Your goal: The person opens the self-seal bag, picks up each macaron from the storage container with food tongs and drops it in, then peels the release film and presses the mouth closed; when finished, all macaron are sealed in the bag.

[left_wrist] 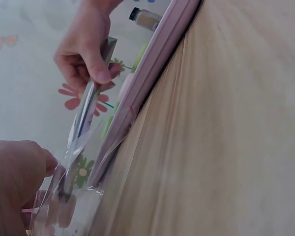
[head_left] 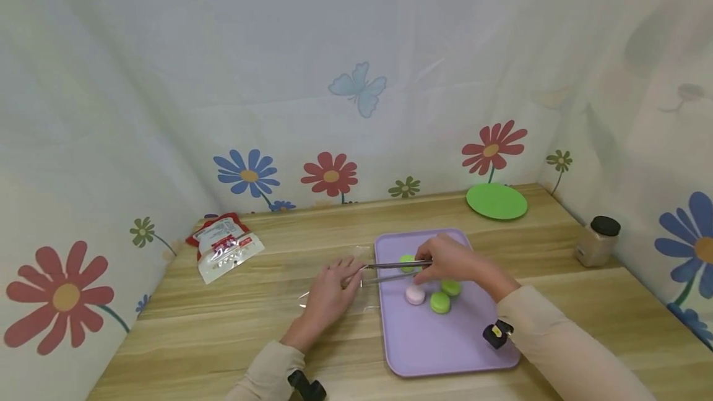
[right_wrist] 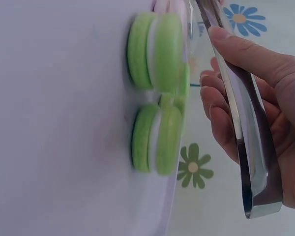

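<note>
My right hand point(head_left: 447, 263) grips metal tongs point(right_wrist: 255, 123) over the lilac tray point(head_left: 429, 351), their tips pointing left. At the tray's left side, my left hand point(head_left: 333, 289) holds the mouth of a clear plastic bag point(left_wrist: 96, 196). The tong tips reach into the bag; a blurred pinkish-brown shape point(left_wrist: 66, 211) shows by them, and I cannot tell whether it is a macaron or a finger. On the tray, below the right hand, lie a pale pink macaron point(head_left: 414, 294) and green macarons point(head_left: 440, 302), one partly behind the tongs.
A red and white foil pouch point(head_left: 225, 243) lies at the back left of the wooden table point(head_left: 223, 327). At the back right is a green plate point(head_left: 497, 201). A black-lidded jar point(head_left: 598, 241) stands by the right edge. Patterned curtains enclose the back and sides.
</note>
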